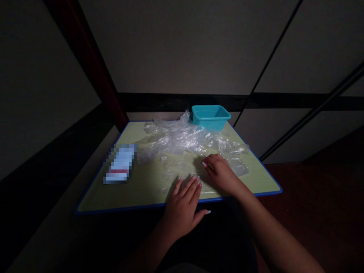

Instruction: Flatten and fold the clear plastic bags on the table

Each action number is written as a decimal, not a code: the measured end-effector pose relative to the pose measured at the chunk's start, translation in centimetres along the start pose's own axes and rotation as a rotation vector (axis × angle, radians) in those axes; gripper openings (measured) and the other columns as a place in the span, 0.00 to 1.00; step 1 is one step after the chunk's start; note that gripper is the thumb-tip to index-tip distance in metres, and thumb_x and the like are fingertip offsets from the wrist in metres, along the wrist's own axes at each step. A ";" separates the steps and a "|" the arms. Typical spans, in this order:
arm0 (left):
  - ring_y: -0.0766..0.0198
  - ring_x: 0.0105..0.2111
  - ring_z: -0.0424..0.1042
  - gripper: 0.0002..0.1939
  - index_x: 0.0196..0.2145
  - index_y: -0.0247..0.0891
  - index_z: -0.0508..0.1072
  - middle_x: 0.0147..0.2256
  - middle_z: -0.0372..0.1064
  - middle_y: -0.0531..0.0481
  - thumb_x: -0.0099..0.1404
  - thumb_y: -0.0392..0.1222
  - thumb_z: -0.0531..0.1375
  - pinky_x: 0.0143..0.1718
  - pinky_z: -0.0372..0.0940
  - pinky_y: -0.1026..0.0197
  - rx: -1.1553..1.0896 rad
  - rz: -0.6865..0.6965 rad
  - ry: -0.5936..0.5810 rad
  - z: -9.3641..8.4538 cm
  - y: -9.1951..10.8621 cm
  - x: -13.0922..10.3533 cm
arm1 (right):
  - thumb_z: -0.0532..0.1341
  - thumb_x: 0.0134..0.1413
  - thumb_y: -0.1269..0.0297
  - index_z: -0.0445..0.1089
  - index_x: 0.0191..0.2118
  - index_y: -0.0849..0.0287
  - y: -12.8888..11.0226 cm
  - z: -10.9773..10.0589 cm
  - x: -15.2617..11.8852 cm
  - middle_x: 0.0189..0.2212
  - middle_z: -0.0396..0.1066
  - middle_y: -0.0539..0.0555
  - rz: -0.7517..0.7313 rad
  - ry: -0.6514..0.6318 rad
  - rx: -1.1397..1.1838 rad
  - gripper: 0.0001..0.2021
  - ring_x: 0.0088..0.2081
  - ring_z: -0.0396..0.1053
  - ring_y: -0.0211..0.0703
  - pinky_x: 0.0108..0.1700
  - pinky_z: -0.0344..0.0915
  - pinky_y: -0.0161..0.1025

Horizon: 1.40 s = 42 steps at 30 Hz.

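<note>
Several clear plastic bags (182, 138) lie crumpled in a pile across the back and middle of the yellow-green table. Nearer the front edge, a flatter clear bag (176, 170) is spread on the tabletop. My left hand (186, 203) rests at the front edge with its fingers stretched over that bag's lower part, thumb apart, holding nothing. To its right, my right hand (218, 170) is bent over the bag's right side, fingers curled down; its fingertips are partly hidden, so whether it pinches the plastic cannot be made out.
A turquoise plastic basket (212, 123) stands at the back right of the table (142, 193), which has a blue rim. On the left lies a pixelated whitish flat object (121, 163). Behind the table rises a panelled wall (176, 49).
</note>
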<state>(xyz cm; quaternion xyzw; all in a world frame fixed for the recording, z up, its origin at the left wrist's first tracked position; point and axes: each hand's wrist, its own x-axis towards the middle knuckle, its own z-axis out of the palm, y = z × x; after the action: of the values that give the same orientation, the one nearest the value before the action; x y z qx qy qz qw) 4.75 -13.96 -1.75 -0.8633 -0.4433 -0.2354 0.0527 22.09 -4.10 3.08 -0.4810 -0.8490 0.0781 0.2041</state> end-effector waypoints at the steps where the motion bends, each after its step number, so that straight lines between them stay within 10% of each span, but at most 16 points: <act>1: 0.51 0.61 0.57 0.31 0.60 0.31 0.62 0.60 0.60 0.42 0.68 0.57 0.51 0.64 0.44 0.44 -0.002 -0.003 -0.004 0.0 0.0 0.0 | 0.54 0.60 0.70 0.72 0.37 0.60 0.1 0.1 1.3 0.35 0.73 0.58 -0.020 -0.066 -0.010 0.09 0.41 0.66 0.48 0.44 0.61 0.42; 16: 0.47 0.61 0.57 0.36 0.59 0.29 0.63 0.61 0.58 0.37 0.66 0.62 0.50 0.62 0.49 0.43 0.058 -0.073 -0.013 0.7 0.0 0.1 | 0.69 0.47 0.59 0.71 0.43 0.54 -2.5 2.6 9.5 0.43 0.71 0.55 -0.237 -0.423 -0.089 0.16 0.47 0.62 0.51 0.39 0.55 0.38; 26: 0.48 0.61 0.57 0.36 0.58 0.27 0.63 0.60 0.60 0.36 0.66 0.62 0.50 0.62 0.49 0.44 0.058 -0.074 -0.023 0.8 0.1 0.1 | 0.70 0.45 0.63 0.71 0.27 0.59 -1.9 3.5 10.0 0.34 0.70 0.55 -0.261 -0.496 0.024 0.08 0.45 0.63 0.50 0.41 0.55 0.39; 35: 0.47 0.61 0.58 0.37 0.59 0.27 0.63 0.60 0.59 0.36 0.65 0.62 0.51 0.61 0.52 0.44 0.052 -0.085 -0.016 1.0 0.1 0.1 | 0.64 0.51 0.72 0.66 0.38 0.61 -1.0 2.4 9.1 0.26 0.67 0.45 -0.325 -0.657 0.431 0.09 0.30 0.67 0.34 0.32 0.62 0.31; 42: 0.48 0.59 0.60 0.33 0.59 0.30 0.64 0.60 0.61 0.39 0.66 0.58 0.53 0.61 0.50 0.43 -0.005 -0.047 0.074 0.6 -0.2 -0.1 | 0.66 0.43 0.77 0.68 0.41 0.64 0.2 3.2 8.3 0.23 0.67 0.44 -0.105 -0.639 0.676 0.16 0.26 0.66 0.34 0.31 0.61 0.32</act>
<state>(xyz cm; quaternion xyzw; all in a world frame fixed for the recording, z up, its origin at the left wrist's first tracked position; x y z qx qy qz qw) 4.81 -13.73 -2.31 -0.8434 -0.4606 -0.2696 0.0612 17.09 3.29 2.36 -0.2956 -0.8196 0.4840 0.0813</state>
